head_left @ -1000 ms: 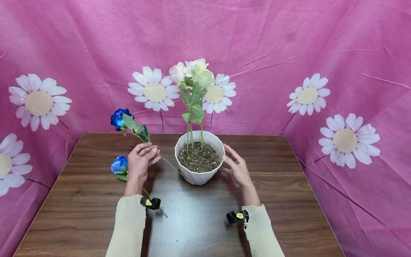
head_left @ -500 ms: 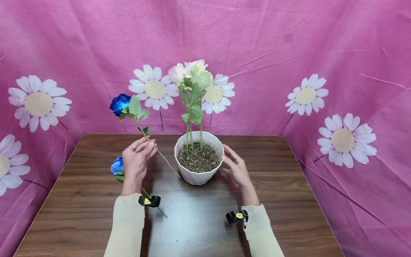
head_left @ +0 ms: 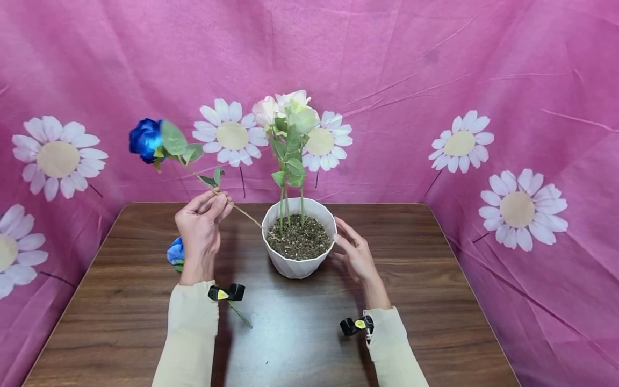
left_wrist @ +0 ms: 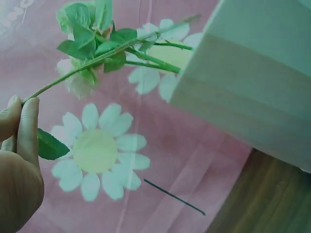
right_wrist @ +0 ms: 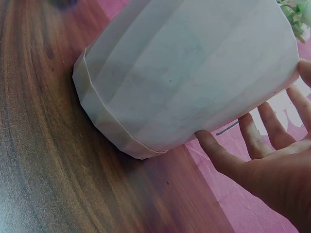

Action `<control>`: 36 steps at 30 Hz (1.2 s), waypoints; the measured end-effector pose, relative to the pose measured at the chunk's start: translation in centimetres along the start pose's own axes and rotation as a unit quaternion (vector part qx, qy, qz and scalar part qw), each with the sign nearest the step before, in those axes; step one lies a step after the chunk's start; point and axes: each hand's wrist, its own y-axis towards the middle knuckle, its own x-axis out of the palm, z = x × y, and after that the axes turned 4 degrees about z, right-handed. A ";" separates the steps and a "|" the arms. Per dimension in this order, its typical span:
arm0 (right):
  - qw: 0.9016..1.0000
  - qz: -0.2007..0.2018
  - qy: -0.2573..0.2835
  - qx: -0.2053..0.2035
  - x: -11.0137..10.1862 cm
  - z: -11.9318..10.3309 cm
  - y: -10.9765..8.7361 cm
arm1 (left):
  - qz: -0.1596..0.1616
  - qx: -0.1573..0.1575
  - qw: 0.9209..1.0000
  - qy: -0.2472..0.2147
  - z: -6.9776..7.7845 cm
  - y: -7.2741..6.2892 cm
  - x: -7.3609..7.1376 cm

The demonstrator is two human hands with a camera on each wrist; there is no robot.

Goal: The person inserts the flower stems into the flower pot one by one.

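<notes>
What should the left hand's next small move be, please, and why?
Probably tip the blue rose in the left hand more upright, its lower end over the soil: it leans far left, that end shows near the white pot's rim, and the pale flowers stand upright in that soil.

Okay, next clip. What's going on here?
A person is handling a dark blue rose beside a white pot. The left hand pinches its stem, with the lower end close to the pot's rim; whether it touches is unclear, but it isn't in the soil yet. The right hand touches the pot's right side. Three pale flowers already stand in the pot, and a lighter blue rose lies on the table, partly hidden by the left arm.
</notes>
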 end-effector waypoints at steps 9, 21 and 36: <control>1.000 -0.010 0.001 -0.001 -0.3 0.3 0.2 | -0.046 0.069 0.997 0.004 -0.6 -0.6 1.8; 1.000 -0.009 -0.002 -0.007 -0.4 0.5 0.3 | -0.043 0.068 0.989 0.123 -3.0 -1.0 2.2; 1.000 -0.006 0.005 0.001 -0.2 0.3 0.3 | -0.069 0.137 0.928 0.338 -4.4 -1.9 2.0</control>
